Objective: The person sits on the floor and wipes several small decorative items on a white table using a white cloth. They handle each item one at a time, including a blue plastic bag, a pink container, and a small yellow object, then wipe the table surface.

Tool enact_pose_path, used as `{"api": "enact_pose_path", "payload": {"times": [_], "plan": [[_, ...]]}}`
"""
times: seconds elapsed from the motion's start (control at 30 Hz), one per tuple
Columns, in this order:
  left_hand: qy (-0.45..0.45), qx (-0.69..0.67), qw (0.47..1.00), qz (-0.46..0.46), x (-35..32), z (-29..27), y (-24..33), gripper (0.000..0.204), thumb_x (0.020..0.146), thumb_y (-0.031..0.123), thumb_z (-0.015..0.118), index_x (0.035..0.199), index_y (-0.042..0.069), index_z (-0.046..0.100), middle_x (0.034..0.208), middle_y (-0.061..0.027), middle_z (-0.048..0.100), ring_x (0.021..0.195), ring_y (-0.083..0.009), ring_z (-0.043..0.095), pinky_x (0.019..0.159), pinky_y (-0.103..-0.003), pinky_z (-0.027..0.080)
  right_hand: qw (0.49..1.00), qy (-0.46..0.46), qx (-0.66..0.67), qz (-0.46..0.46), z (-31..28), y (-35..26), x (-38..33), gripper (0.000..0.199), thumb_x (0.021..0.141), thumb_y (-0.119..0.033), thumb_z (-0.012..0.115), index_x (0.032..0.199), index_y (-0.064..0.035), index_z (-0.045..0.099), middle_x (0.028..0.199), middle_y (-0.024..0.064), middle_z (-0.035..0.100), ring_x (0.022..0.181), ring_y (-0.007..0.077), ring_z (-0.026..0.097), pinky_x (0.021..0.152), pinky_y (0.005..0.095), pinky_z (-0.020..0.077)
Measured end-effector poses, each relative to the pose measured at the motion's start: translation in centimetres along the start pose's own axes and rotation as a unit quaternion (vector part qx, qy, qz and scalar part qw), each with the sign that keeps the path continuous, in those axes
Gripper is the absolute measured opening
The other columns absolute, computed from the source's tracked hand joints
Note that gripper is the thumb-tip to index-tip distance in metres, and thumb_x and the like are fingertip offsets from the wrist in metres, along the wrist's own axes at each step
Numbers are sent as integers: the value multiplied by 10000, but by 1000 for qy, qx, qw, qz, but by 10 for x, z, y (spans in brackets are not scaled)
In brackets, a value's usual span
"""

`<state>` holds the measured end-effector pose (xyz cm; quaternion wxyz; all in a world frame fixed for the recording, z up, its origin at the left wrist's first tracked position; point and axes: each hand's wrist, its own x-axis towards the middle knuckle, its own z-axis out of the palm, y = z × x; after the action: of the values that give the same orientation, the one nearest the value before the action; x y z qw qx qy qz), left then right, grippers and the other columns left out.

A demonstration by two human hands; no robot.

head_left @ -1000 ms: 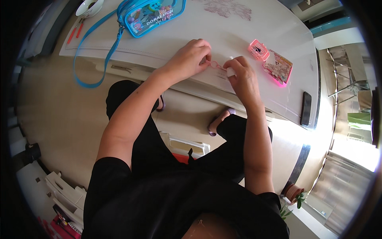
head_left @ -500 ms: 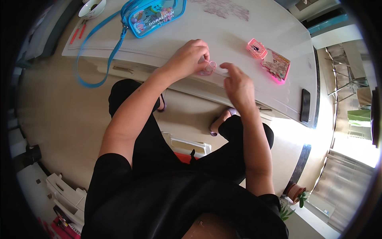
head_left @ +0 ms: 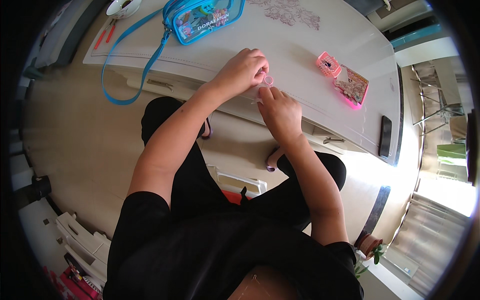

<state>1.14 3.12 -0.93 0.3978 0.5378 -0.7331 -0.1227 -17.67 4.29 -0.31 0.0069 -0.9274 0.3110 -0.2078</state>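
Observation:
Between my hands, at the near edge of the white table, is a small pink item with a round ring [head_left: 269, 80] at its top. My left hand [head_left: 244, 69] is closed, pinching the item from its left side. From the right and below, my right hand [head_left: 281, 112] has its fingers pressed together on the lower part of the same item. The fingers cover most of it, so its exact kind does not show.
A blue clear-fronted bag [head_left: 207, 21] with a strap lies at the far left, near orange-handled tools [head_left: 104, 35] and a white bowl [head_left: 123, 7]. On the right are a pink basket [head_left: 327, 64], a picture-covered box [head_left: 353, 85] and a black phone [head_left: 384, 136].
My right hand has moved left and closed on the small pink item. My left hand keeps its pinch. The whole view has shifted slightly.

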Motion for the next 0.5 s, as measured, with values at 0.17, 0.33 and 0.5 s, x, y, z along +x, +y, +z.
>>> {"api": "enact_pose_path", "payload": {"times": [0.17,0.33,0.5], "plan": [[-20,-65,997,-36,0,-3,2,62,833,75,665,864,37,626,883,-106,646,813,-295,628,732,-407,522,996,23,71,40,-4,1,-4,173,797,-122,720,922,-99,603,809,61,652,728,289,669,615,404,530],[-57,-78,990,-99,-3,-16,8,64,875,95,613,862,32,619,808,-98,611,734,-242,599,690,-358,495,936,73,270,216,-30,7,2,169,849,-156,660,975,-45,638,886,161,709,802,354,689,704,411,544],[-72,-8,993,-91,3,-10,8,71,890,120,628,868,58,601,744,-101,603,683,-263,590,637,-381,470,923,15,256,287,-27,50,2,239,866,-193,617,971,20,648,887,239,701,838,395,685,773,450,532]]}}
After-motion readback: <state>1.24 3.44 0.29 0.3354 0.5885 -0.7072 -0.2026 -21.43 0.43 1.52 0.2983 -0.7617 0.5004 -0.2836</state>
